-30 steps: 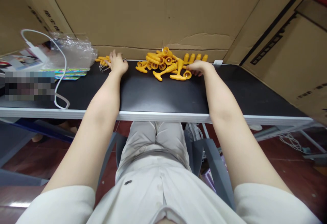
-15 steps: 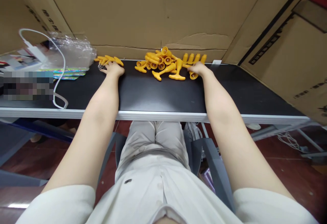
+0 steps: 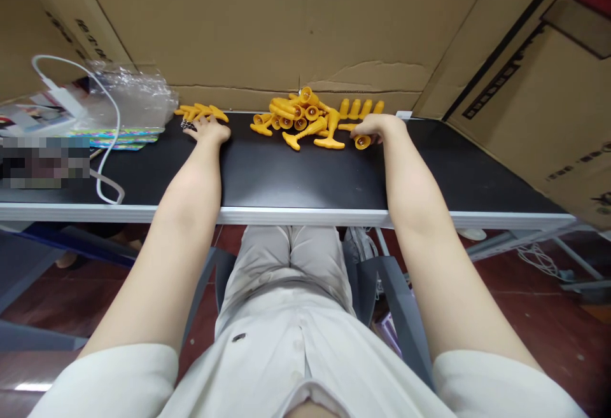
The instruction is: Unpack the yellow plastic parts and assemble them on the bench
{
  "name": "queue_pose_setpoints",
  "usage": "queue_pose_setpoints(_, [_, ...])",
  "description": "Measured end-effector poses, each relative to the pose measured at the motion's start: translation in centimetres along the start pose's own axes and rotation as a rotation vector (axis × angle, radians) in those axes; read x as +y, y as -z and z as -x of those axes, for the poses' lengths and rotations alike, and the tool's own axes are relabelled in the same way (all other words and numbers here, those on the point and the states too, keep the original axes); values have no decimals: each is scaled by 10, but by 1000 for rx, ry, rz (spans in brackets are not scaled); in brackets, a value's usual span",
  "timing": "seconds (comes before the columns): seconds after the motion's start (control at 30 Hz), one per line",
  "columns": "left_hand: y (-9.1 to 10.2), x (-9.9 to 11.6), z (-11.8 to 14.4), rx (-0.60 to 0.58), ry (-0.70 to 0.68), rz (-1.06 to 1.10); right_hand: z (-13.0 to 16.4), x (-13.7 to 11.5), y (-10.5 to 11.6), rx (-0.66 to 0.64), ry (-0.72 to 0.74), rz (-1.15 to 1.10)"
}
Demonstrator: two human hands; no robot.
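Note:
My left hand (image 3: 210, 130) lies on the black tabletop at the left with its fingers spread. Its fingertips are close to a row of yellow plastic handles (image 3: 203, 111) and a small cluster of metal rings (image 3: 187, 125). At the right, my right hand (image 3: 379, 126) has its fingers bent around a yellow bell-shaped plastic piece (image 3: 363, 142), whose open mouth faces me with something shiny inside. Part of that piece is hidden by the hand. Between both hands lies a pile of similar yellow pieces (image 3: 300, 112), some with T-shaped ends (image 3: 329, 142).
Several yellow pieces (image 3: 361, 109) stand in a row behind my right hand. Clear plastic bags (image 3: 138, 97), colourful packets (image 3: 136, 140) and a white cable (image 3: 114, 132) lie at the left. Cardboard (image 3: 238, 30) walls in the table's back; a metal edge (image 3: 305, 216) runs along its front.
My right hand has shifted slightly right, its wrist more raised and bent, and the bell-shaped piece has moved slightly right with it. My left hand has stayed in nearly the same place.

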State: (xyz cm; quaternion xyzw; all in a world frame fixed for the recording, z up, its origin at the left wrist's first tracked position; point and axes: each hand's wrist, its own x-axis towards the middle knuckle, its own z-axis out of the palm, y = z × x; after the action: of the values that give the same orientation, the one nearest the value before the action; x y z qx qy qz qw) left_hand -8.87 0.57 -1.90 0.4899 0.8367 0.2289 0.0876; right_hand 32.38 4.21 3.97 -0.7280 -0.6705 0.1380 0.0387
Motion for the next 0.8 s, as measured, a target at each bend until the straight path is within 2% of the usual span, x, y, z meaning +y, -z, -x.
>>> queue_pose_setpoints(0.17, [-1, -2, -5, 6, -31, 34, 12, -6, 3, 102, -24, -56])
queue_pose_setpoints(0.33, [1, -1, -5, -26, -103, -1, 15, -4, 2, 98, -19, -88])
queue_pose_setpoints(0.57, [2, 1, 0, -5, -38, -9, 2, 5, -3, 133, 21, -83])
queue_pose_setpoints(0.8, [2, -3, -2, -27, -36, -2, 9, 3, -1, 202, -3, -91])
